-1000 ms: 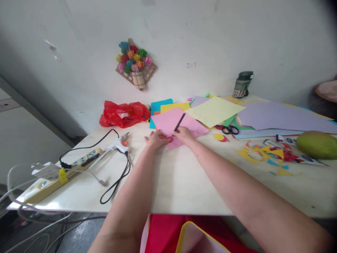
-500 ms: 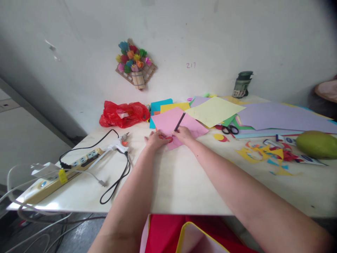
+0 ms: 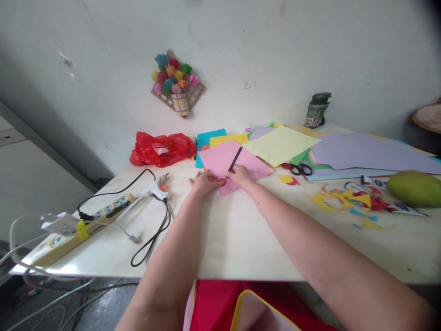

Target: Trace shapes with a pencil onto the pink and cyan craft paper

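Observation:
Near the middle of the table lies a pink paper sheet (image 3: 225, 156) with faint pencil outlines on its right part. My right hand (image 3: 240, 176) is closed around a dark pencil (image 3: 235, 159), its lower tip hidden by the fingers over the sheet. My left hand (image 3: 204, 182) presses down at the sheet's lower left, fingers spread. Beneath its fingertips shows a small red paper piece (image 3: 223, 182), partly covered, right beside the pencil hand.
Left are a glue gun (image 3: 156, 191), a power strip (image 3: 93, 220) with cords and a red plastic bag (image 3: 161, 149). To the right lie scissors (image 3: 301, 169), paper circles (image 3: 288, 179), yellow scraps (image 3: 330, 202), glue tubes (image 3: 406, 209), a green fruit (image 3: 418, 188) and coloured sheets (image 3: 361, 151).

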### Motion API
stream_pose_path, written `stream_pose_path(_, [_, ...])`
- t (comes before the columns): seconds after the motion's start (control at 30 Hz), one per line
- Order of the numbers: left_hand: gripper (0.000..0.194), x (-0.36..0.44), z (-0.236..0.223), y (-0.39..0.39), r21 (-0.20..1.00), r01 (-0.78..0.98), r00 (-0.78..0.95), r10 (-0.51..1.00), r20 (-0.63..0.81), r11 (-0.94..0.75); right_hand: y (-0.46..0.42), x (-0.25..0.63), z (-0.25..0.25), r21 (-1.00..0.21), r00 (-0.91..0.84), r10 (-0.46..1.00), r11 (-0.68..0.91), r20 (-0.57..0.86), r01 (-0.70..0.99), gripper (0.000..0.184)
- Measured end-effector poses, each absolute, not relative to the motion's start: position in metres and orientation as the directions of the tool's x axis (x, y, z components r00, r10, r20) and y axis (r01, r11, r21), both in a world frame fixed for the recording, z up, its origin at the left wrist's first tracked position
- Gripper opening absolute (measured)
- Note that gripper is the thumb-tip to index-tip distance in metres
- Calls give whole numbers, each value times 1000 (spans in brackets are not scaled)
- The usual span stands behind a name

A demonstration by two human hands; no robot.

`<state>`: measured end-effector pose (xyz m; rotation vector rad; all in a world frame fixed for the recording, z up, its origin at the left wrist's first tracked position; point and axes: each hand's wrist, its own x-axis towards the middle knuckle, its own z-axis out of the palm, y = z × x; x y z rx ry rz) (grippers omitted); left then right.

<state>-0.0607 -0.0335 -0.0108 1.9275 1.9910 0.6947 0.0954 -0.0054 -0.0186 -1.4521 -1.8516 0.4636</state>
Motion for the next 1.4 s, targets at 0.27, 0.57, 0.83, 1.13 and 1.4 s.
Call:
stream_pose_path(0.27, [40,-61,-12,-33,522,853,-70,989,128,-7,-7,96,-17,-664,-103,942,301,321,685,19])
stream_pose_path(0.57, [40,-60,-9,-36,516,857,-74,990,124,0,-8,96,-16,-676,-104,939,310,327,669,18])
stream_pose_path(0.83, [40,-58,-8,-36,513,858,-88,989,119,15,-11,96,-13,-677,-98,945,293,311,675,17])
stream_pose_path(1.13, [39,-58,-7,-36,511,859,-88,991,101,24,-10,97,-14,-677,-99,949,284,298,679,17])
stream_pose_path(1.4, [40,-58,-8,-36,504,864,-74,991,113,7,-13,97,-12,-676,-110,946,296,304,675,17])
